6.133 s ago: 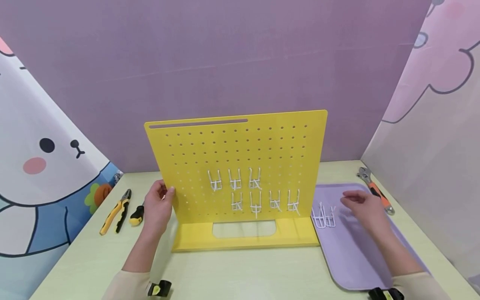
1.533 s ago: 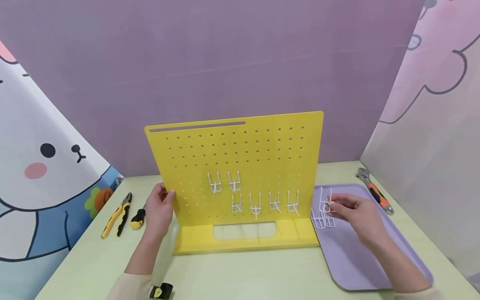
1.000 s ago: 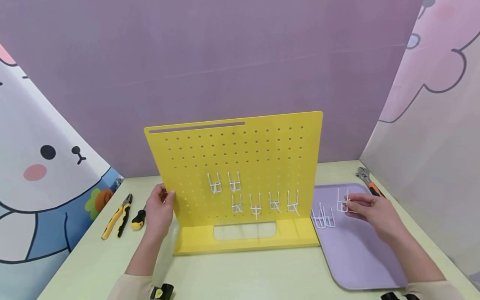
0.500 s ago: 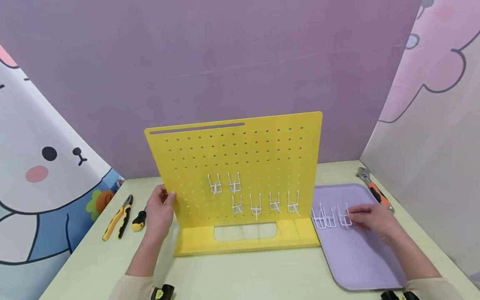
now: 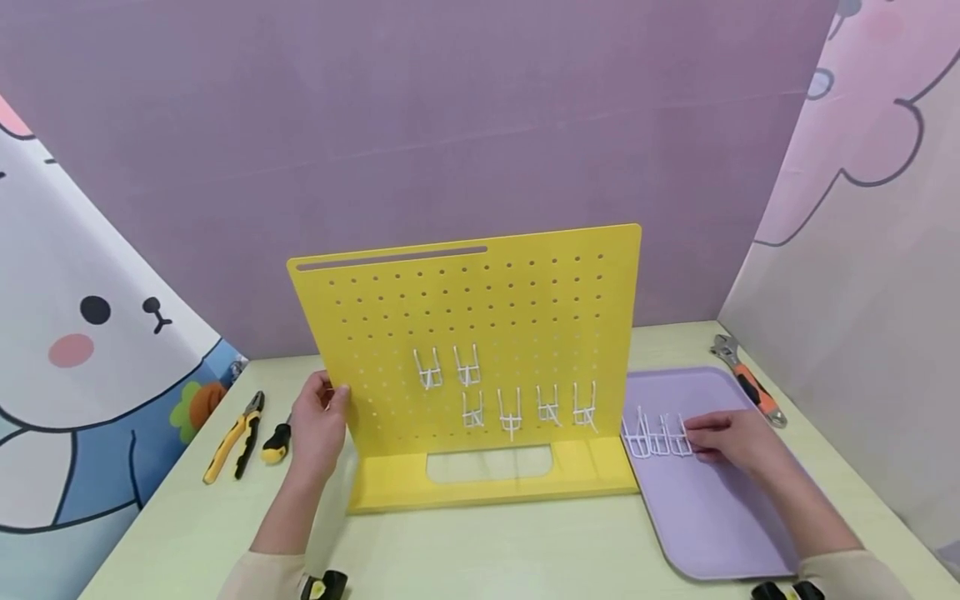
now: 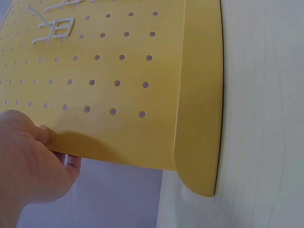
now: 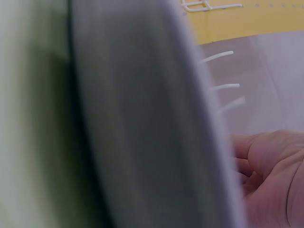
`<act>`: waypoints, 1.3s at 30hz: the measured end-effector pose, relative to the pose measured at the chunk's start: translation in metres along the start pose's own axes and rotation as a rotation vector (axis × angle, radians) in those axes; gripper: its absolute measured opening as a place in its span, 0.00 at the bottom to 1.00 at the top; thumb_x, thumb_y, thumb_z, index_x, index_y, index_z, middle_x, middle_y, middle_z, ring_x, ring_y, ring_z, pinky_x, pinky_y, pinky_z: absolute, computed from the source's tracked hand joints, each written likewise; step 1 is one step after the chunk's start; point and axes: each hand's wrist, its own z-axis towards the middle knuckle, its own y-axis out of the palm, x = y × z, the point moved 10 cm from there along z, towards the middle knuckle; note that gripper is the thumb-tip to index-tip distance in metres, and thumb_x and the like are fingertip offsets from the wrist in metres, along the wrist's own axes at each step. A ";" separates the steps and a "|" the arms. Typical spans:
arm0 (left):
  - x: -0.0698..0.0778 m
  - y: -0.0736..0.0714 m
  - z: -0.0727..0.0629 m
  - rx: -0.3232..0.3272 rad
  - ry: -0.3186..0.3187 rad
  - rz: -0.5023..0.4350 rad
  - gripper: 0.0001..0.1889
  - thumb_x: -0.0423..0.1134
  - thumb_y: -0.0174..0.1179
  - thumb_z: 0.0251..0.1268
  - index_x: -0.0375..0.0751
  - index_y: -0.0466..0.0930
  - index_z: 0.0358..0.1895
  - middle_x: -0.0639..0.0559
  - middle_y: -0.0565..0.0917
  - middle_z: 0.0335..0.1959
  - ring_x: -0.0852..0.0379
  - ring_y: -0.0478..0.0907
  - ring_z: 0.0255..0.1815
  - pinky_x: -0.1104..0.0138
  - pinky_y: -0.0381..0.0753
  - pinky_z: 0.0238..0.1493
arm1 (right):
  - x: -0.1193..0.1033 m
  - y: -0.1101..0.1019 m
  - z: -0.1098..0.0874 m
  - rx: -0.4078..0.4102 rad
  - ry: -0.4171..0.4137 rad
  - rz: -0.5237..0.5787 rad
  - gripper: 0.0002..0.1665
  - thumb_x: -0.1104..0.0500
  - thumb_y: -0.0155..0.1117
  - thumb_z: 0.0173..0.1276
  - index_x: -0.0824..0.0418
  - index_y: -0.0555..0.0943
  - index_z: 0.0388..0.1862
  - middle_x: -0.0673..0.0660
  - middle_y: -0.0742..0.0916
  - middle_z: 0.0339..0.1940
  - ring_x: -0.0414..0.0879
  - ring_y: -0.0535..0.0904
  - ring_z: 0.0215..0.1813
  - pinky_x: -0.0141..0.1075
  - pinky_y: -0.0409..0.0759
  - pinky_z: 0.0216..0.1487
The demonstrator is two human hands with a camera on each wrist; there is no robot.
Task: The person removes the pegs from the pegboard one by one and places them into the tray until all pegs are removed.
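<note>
A yellow pegboard [image 5: 525,329] stands upright on its base with several white wire hooks in its holes, two of them, such as this hook [image 5: 467,382], in the upper row. My left hand [image 5: 318,429] grips the board's left edge, thumb on the front face; the left wrist view shows the same hand [image 6: 33,161] at that edge. Over on the purple tray [image 5: 712,521], my right hand [image 5: 738,442] pinches a white wire hook [image 5: 682,453] at its right side. It sits right beside other wire hooks [image 5: 640,455]. In the right wrist view, the tray rim hides the fingertips.
Left of the board lie yellow-black pliers [image 5: 236,435] and a screwdriver [image 5: 276,442], partly behind the left hand. An orange-handled adjustable wrench [image 5: 750,383] lies beyond the tray's right edge. A purple backdrop [image 5: 465,125] rises behind the table.
A third upper-row hook, on the board in the oldest frame, is off it. My right hand has lowered a hook onto the tray and slid it left against the others. Left hand keeps its grip.
</note>
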 end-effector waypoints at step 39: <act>0.000 0.000 0.000 0.001 -0.010 -0.011 0.12 0.31 0.50 0.79 0.32 0.71 0.59 0.40 0.75 0.53 0.49 0.71 0.56 0.78 0.74 0.47 | -0.193 0.035 -0.054 0.455 -0.509 0.279 0.12 0.60 0.72 0.68 0.65 0.87 0.48 0.55 0.89 0.42 0.38 0.83 0.41 0.24 0.81 0.41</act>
